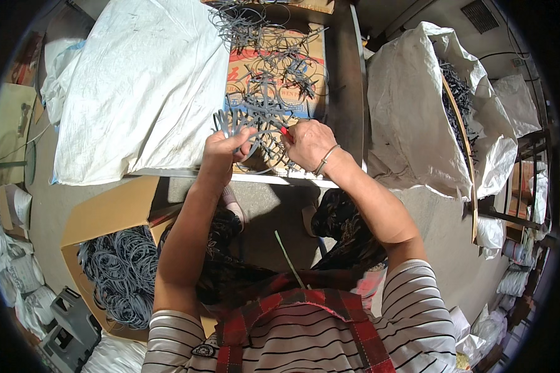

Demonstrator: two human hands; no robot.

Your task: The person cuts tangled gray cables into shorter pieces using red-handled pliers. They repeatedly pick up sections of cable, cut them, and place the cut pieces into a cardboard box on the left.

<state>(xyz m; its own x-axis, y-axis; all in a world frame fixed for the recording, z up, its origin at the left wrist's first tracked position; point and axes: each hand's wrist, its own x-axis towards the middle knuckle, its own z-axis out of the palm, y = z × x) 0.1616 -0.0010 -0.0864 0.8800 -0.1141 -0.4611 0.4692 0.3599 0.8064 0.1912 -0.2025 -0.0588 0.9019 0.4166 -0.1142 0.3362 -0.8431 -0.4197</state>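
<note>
My left hand [224,148] grips a bunch of thin grey rings [225,122], probably rubber or plastic, that fan out above the fingers. Close by on its right, my right hand [310,143] is closed around a red-handled hand tool [286,134]; its working end is too small and shaded to identify. Both hands are over the near edge of a work table. Beneath and beyond them, a loose tangle of grey rings with branching stems [266,100] is spread over a flattened printed cardboard sheet [318,106].
A white woven sheet [140,88] covers the table's left side. Below it stands a cardboard box [109,219] full of grey rings [126,275]. At right, a white woven sack [401,107] holds dark scraps [457,102]. The table has a raised metal edge [358,88].
</note>
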